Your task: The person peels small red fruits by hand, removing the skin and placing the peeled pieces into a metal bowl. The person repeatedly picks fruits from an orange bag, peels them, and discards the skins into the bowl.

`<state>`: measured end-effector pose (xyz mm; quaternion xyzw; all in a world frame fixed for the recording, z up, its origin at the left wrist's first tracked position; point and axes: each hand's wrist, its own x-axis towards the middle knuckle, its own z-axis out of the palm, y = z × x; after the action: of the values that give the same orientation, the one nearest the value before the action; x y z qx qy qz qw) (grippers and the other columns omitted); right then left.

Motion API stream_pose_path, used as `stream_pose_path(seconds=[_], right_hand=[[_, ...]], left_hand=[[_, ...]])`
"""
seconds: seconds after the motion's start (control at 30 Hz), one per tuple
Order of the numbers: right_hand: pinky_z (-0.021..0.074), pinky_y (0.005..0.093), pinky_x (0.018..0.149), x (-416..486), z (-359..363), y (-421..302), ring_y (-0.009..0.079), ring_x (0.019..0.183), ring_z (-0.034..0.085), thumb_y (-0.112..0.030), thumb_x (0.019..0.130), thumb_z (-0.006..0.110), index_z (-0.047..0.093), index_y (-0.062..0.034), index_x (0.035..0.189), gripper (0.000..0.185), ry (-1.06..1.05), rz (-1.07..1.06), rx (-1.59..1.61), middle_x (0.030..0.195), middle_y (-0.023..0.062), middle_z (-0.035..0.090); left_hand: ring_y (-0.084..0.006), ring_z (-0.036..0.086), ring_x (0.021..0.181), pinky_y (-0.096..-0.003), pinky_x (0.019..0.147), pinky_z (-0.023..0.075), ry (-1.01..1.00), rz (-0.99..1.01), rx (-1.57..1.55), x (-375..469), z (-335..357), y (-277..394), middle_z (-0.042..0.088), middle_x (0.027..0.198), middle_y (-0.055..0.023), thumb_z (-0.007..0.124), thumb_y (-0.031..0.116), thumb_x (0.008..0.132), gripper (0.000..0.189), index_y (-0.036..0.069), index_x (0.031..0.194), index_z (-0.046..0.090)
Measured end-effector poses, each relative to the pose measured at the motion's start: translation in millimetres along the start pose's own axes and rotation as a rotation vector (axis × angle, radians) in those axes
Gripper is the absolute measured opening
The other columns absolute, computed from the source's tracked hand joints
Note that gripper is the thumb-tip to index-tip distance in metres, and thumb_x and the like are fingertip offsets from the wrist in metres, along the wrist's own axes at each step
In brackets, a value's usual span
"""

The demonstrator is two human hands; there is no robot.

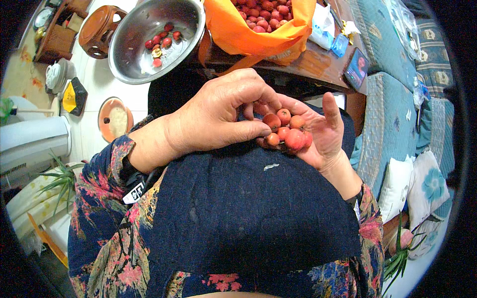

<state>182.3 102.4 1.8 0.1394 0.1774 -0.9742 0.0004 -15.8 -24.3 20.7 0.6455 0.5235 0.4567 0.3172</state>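
Note:
Several small red hawthorn fruits [295,139] rest in my right hand [320,130], its palm turned up and its thumb raised. My left hand [227,111] reaches over from the left, with thumb and fingers around one of the fruits [272,121] at the edge of the pile. Beyond my hands, an orange fabric bag [257,41] stands on the wooden table, full of more hawthorns [266,15]. At the upper left, a steel basin [130,56] holds several hawthorns [167,42] and small pale scraps.
A phone [356,69], a blue tissue pack [340,45] and a white plastic bag [322,26] lie on the wooden table [316,70]. Left are a wooden stool [97,28] and an orange round dish [113,118] on the floor. A blue padded sofa [395,123] stands right.

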Motion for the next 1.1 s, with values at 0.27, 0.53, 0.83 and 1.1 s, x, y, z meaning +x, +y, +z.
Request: stream_pose_path(seconds=[0.27, 0.53, 0.83, 1.1], right_hand=[[0.0403, 0.0489, 0.106, 3, 0, -1, 0.036, 0.12, 0.055, -0.091, 0.076, 0.031, 0.03, 0.0024, 0.149, 0.119, -0.056, 0.018, 0.009, 0.138, 0.0267, 0.048], [0.0343, 0.0527, 0.11, 5, -8, -3, 0.0424, 0.126, 0.05, -0.093, 0.075, 0.028, 0.027, 0.0001, 0.15, 0.119, -0.135, 0.037, 0.102, 0.145, 0.0305, 0.04], [0.0394, 0.0498, 0.108, 8, -8, -1, 0.0432, 0.13, 0.045, -0.09, 0.077, 0.032, 0.031, 0.0026, 0.148, 0.117, -0.114, 0.085, 0.016, 0.141, 0.0258, 0.045], [0.0443, 0.0484, 0.104, 11, -12, 0, 0.0421, 0.124, 0.052, -0.084, 0.082, 0.035, 0.027, 0.0001, 0.15, 0.108, -0.142, 0.07, 0.012, 0.136, 0.0223, 0.05]], left_hand=[[-0.0104, 0.06, 0.083, -0.0235, 0.073, 0.0501, 0.027, -0.213, -0.106, -9, -1, -2, 0.062, 0.097, -0.0041, 0.075, 0.009, 0.083, 0.028, 0.003, 0.107, 0.064], [-0.0112, 0.064, 0.093, -0.0243, 0.081, 0.052, 0.088, -0.44, -0.663, -18, 2, -10, 0.066, 0.102, -0.0049, 0.069, 0.005, 0.089, 0.025, 0.002, 0.113, 0.061], [-0.0073, 0.063, 0.086, -0.0215, 0.071, 0.0509, 0.088, -0.58, -0.569, -11, 5, -9, 0.069, 0.094, -0.0018, 0.064, 0.013, 0.094, 0.016, 0.003, 0.107, 0.064], [-0.0131, 0.06, 0.09, -0.024, 0.078, 0.0486, 0.121, -0.345, -0.303, 0, 7, -7, 0.064, 0.1, -0.0044, 0.071, 0.016, 0.088, 0.019, 0.004, 0.102, 0.066]])
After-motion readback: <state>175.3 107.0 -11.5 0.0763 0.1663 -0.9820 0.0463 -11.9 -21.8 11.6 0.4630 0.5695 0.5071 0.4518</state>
